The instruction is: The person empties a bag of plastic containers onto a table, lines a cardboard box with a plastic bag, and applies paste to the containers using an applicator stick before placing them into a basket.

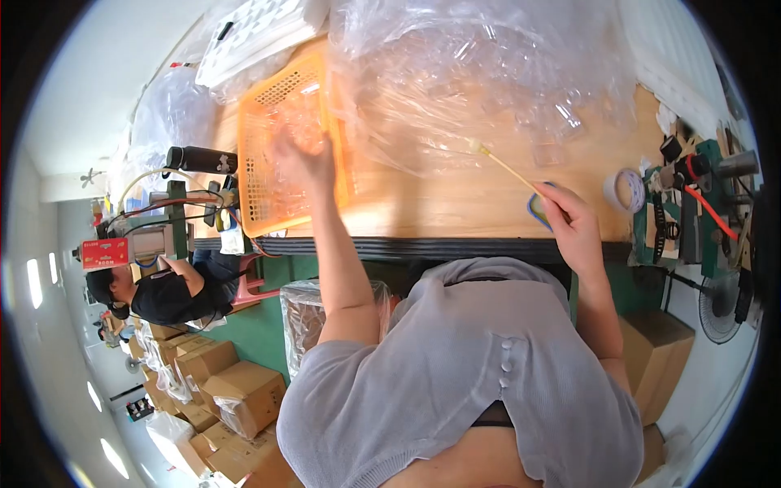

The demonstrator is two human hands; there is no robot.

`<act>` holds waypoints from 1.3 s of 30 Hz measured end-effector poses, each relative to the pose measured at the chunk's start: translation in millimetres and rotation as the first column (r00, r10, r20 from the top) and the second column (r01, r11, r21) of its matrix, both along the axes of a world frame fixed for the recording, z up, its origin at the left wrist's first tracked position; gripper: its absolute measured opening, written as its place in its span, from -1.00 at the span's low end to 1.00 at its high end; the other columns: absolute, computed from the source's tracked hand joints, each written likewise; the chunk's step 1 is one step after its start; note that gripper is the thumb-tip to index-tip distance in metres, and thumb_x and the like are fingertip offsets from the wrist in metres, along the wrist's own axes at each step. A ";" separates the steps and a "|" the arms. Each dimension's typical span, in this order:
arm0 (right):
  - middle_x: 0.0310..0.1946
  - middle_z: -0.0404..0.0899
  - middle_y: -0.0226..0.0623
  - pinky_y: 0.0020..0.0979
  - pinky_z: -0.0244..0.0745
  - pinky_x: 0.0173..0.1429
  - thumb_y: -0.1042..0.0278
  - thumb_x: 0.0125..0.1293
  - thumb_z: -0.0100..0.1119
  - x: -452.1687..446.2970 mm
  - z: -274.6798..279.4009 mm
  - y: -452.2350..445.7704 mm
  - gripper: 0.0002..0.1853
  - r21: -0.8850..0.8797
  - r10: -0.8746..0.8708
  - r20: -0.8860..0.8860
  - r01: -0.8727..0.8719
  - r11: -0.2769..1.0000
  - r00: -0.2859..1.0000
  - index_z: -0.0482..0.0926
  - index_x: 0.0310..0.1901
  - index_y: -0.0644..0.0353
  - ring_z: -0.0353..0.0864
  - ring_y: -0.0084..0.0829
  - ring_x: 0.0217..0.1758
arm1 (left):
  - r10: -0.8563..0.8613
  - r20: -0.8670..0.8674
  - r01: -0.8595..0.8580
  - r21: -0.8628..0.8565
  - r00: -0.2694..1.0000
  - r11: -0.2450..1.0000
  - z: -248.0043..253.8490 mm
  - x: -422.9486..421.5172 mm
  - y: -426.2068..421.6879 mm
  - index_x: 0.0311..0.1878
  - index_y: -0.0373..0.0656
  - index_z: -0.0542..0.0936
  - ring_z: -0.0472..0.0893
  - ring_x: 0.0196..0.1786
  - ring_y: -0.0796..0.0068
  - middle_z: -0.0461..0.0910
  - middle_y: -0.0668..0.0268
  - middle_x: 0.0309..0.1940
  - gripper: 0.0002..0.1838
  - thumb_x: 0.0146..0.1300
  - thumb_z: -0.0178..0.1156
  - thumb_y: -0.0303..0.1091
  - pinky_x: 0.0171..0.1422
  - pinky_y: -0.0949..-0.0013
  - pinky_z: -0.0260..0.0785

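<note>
The person wears a light grey, fine-knit top (455, 366) with short sleeves, a ribbed lower edge and a short column of small, round, pale buttons (506, 364). A black band (493, 416) shows at the open hem, below the buttons.

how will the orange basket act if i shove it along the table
The orange basket probably slides as one stiff piece, since its mesh walls hold their shape. Its openwork and the clear pieces inside suggest it's fairly light for its size. Those jumbled pieces may shift if pushed sharply.
</note>
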State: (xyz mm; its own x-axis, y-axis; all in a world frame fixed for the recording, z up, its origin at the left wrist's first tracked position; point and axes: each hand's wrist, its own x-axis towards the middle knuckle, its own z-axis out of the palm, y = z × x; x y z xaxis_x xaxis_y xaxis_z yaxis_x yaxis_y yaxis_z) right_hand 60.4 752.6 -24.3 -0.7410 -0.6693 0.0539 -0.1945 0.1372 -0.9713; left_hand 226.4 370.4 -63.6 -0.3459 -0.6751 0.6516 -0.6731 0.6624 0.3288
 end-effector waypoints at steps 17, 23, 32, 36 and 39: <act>-0.13 0.61 -0.30 -0.55 0.40 0.02 0.50 0.34 0.07 -5.2 -11.1 36.4 -0.77 0.033 -0.104 0.103 0.101 0.994 0.989 0.57 -0.02 0.35 0.54 -0.57 -0.08 | -0.565 -0.017 0.557 0.195 0.825 0.807 -75.9 -210.4 20.9 0.19 -0.15 0.28 0.26 0.21 -0.08 0.28 -0.07 0.08 -0.14 -0.19 0.46 -0.08 0.21 0.05 0.26; -0.12 0.62 -0.29 -0.56 0.40 0.02 0.50 0.34 0.07 -8.3 -5.4 32.6 -0.77 0.048 -0.095 0.114 0.090 0.995 0.989 0.57 -0.02 0.35 0.54 -0.58 -0.08 | -0.556 0.042 0.534 0.224 0.830 0.815 -82.6 -217.9 16.1 0.18 -0.12 0.30 0.28 0.17 -0.08 0.26 -0.01 0.05 -0.16 -0.17 0.44 -0.02 0.15 0.04 0.30; -0.13 0.62 -0.32 -0.57 0.40 0.02 0.48 0.34 0.08 -5.4 -9.7 29.8 -0.76 0.038 -0.078 0.140 0.074 0.997 0.987 0.57 0.00 0.34 0.53 -0.60 -0.08 | -0.467 0.025 0.456 0.184 0.884 0.871 -69.3 -222.4 35.2 0.21 -0.01 0.32 0.32 0.14 -0.08 0.32 -0.01 0.06 -0.13 -0.21 0.45 0.05 0.13 0.04 0.33; -0.13 0.61 -0.34 -0.57 0.40 0.00 0.47 0.34 0.09 -3.0 -8.3 30.9 -0.76 0.025 -0.080 0.125 0.078 0.997 0.989 0.57 0.00 0.33 0.52 -0.61 -0.08 | -0.497 0.051 0.464 0.291 0.866 0.837 -72.5 -220.0 24.8 0.24 0.00 0.29 0.37 0.10 -0.03 0.34 0.02 0.07 -0.12 -0.20 0.44 0.02 0.10 0.05 0.36; -0.13 0.61 -0.35 -0.57 0.40 0.00 0.46 0.34 0.10 -2.5 -12.3 32.3 -0.76 0.022 -0.087 0.144 0.085 0.996 0.986 0.57 0.00 0.33 0.52 -0.62 -0.08 | -0.524 0.002 0.481 0.395 0.852 0.783 -70.5 -208.6 21.9 0.24 0.00 0.29 0.41 0.06 0.04 0.35 0.06 0.06 -0.14 -0.17 0.43 -0.02 0.06 0.09 0.39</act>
